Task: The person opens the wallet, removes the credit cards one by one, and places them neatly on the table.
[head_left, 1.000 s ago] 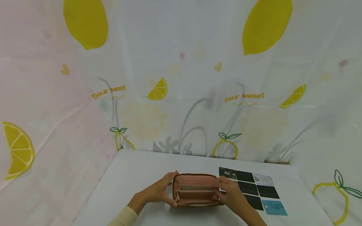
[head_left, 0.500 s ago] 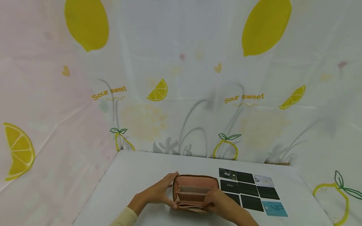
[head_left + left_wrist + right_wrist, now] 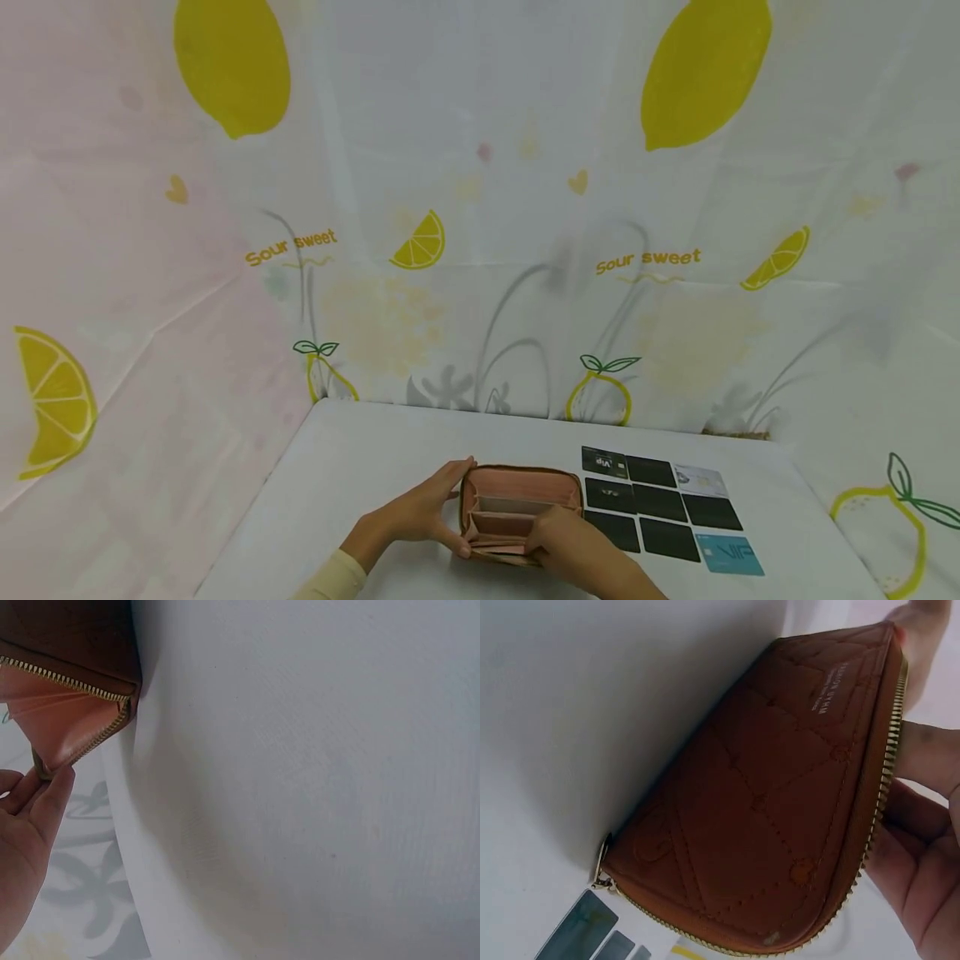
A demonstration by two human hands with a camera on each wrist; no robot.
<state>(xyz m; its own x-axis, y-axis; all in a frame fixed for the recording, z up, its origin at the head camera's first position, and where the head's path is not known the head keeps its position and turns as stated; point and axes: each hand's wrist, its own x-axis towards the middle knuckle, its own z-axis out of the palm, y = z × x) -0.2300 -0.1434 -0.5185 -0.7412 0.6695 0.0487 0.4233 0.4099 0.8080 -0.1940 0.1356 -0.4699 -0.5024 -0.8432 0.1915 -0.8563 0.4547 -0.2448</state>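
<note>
A brown zip-around wallet (image 3: 486,504) stands open toward me on the white table, its pink divided inside showing in the head view. My left hand (image 3: 426,507) grips its left end, thumb at the near corner and fingers at the far corner; the left wrist view shows fingertips pinching the zipped edge (image 3: 90,746). My right hand (image 3: 567,542) reaches over the near right part of the wallet. In the right wrist view, its bent fingers (image 3: 922,761) go behind the toothed rim of the quilted panel (image 3: 757,802). Their tips are hidden, so I cannot tell what they pinch.
Right of the wallet, several cards lie flat in rows, mostly black, with a blue VIP card (image 3: 729,554) and a silver card (image 3: 699,479). A lemon-print sheet (image 3: 487,250) hangs behind the table (image 3: 375,450). A zip pull (image 3: 602,862) hangs at the wallet's corner.
My right hand has moved from the wallet's right end leftward and nearer, to its near inner part, uncovering cards at the right. The left hand keeps its grip.
</note>
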